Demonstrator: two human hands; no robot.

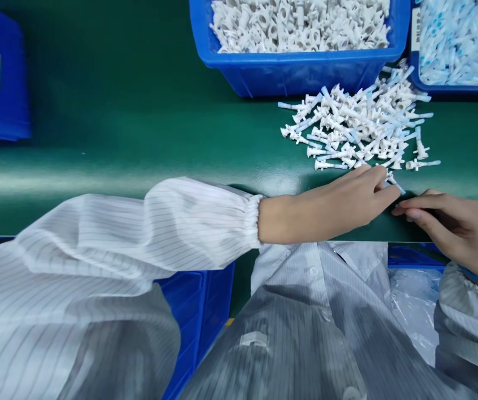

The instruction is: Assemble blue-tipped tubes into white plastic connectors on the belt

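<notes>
My left hand (358, 194) reaches across from the left, its fingers curled closed at the near edge of a pile of small white plastic fittings (355, 125) with pale blue tube ends. One white fitting (394, 181) shows right at its fingertips, blue end toward the lower right; I cannot tell whether it is gripped or lies behind them. Just to the right, my right hand (459, 225) has thumb and index fingertips pinched together low over the green table (118, 111). Whatever is in that pinch is too small or hidden to make out.
Behind the pile stands a blue bin (289, 58) full of white plastic parts. A second blue bin (459, 89) at the top right holds pale blue clear pieces. At far left is a labelled blue bin (1, 105). Below the table edge are blue crates (201, 322) and a clear plastic bag (414, 305).
</notes>
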